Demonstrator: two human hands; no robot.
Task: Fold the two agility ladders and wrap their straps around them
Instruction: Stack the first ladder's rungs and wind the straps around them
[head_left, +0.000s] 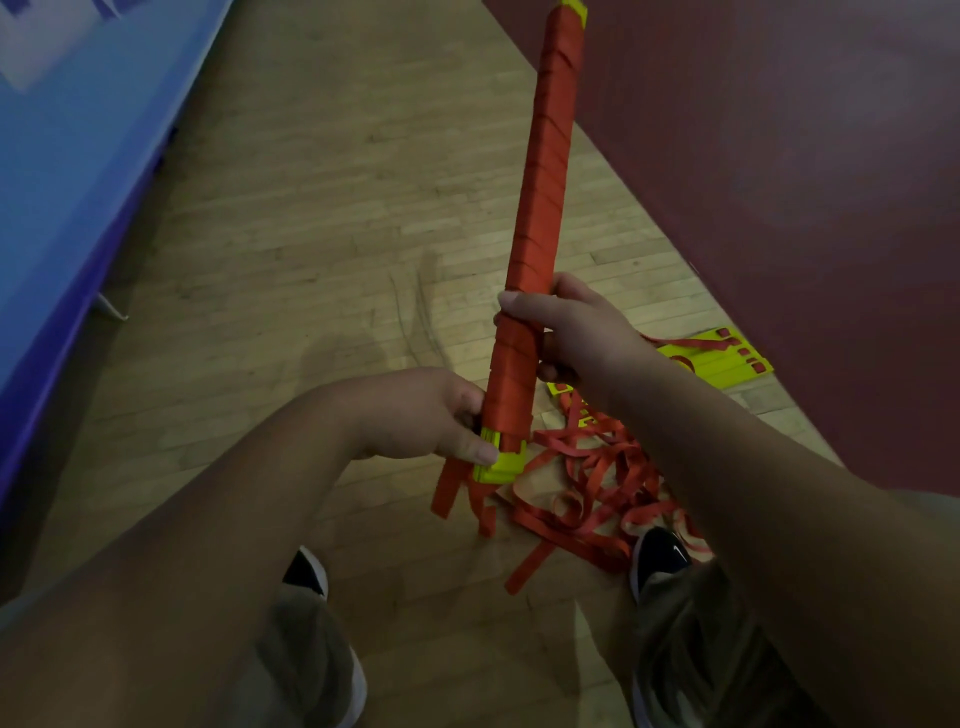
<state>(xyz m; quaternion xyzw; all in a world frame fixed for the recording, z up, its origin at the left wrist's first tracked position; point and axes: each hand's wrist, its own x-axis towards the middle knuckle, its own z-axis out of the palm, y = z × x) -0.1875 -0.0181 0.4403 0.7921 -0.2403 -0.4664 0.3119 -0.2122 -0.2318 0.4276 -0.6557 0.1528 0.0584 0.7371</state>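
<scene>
Left hand (447, 415): forearm reaching in from lower left, fingers curled round the bottom of the wrapped agility ladder (545, 182), thumb pressed on its yellow rung ends (501, 462).
Right hand (576, 332): clasped round the same bundle just above the left grip.
Wrapped agility ladder: held off the wooden floor (311, 208), tilted slightly, red strap wound along its length; loose strap tails (452, 488) hang below the lower grip.
Second agility ladder (722, 358): yellow rungs stacked on the floor right of the grips; its red straps (608, 478) lie tangled beneath, by a dark shoe (662, 558).
</scene>
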